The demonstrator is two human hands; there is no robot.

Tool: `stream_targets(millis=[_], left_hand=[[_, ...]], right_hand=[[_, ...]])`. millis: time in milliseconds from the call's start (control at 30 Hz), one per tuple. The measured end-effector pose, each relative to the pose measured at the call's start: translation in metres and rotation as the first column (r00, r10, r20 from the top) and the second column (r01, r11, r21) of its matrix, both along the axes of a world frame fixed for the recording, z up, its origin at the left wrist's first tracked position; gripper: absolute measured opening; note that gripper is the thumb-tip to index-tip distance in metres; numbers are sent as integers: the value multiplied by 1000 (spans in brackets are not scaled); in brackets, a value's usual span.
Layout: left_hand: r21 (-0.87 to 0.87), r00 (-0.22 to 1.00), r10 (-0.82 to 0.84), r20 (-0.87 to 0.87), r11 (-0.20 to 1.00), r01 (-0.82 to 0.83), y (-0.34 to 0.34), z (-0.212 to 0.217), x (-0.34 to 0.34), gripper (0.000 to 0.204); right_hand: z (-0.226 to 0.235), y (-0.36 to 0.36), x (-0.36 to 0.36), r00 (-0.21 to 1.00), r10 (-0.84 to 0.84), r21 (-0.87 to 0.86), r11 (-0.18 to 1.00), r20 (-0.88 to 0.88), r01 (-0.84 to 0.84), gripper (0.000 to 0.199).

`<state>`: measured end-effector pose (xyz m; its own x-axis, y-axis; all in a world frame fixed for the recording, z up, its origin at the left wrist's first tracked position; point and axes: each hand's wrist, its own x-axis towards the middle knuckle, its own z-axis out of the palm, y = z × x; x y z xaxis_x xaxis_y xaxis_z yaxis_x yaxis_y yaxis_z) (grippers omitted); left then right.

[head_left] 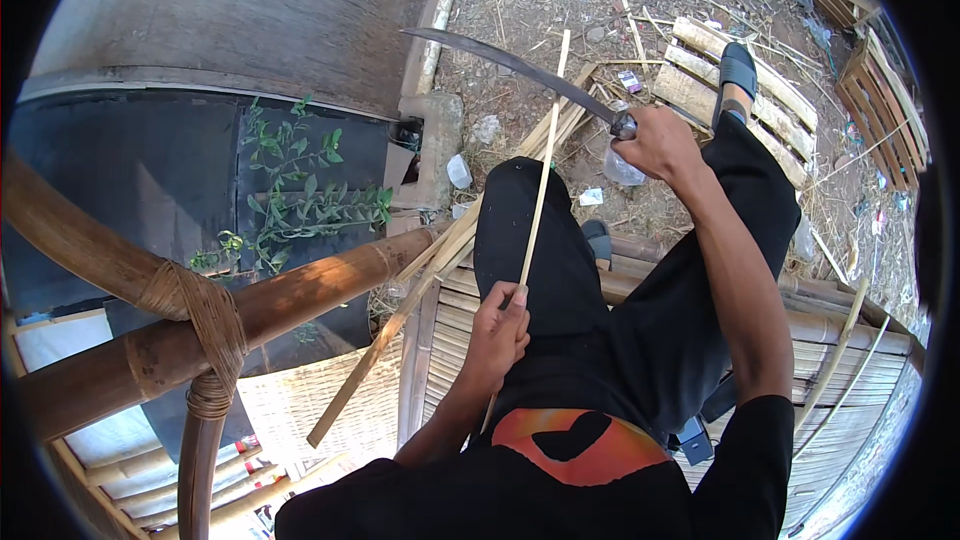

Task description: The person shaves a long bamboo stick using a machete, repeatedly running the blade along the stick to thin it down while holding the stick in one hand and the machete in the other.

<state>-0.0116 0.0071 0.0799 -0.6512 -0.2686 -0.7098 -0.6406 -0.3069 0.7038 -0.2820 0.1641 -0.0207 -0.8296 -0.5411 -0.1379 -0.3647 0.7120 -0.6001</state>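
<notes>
My left hand (497,333) is closed around a long thin bamboo strip (541,185), which runs up over my thigh past the knee; its lower end goes under my forearm. In my right hand (662,143) is the handle of a machete (520,64), with the curved blade pointing to the upper left. The blade crosses the strip near its far end; whether they touch I cannot tell. More split bamboo strips (455,240) lie in a loose bundle beside my left knee, and one wider strip (375,360) slants down toward my left forearm.
I sit on a slatted bamboo bench (840,390). A thick bamboo rail (300,292) with a lashed joint stands at my left, a leafy plant (318,205) behind it. My right foot is by a slatted wooden panel (690,80); a wooden crate (880,110) stands far right. Litter dots the ground.
</notes>
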Motion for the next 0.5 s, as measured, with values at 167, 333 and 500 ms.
stream_targets(millis=[167,333,500], left_hand=[[31,1000,29,9,999,-29,-7,-6,-1,20],[-39,999,40,1,998,-40,-2,-1,-3,21],[-30,1000,10,1,999,-9,-9,6,0,20]], right_hand=[[13,-8,39,959,261,-93,958,-111,-271,28],[27,-7,55,870,480,56,877,-116,-477,22],[7,-1,5,997,-70,79,995,45,66,27]])
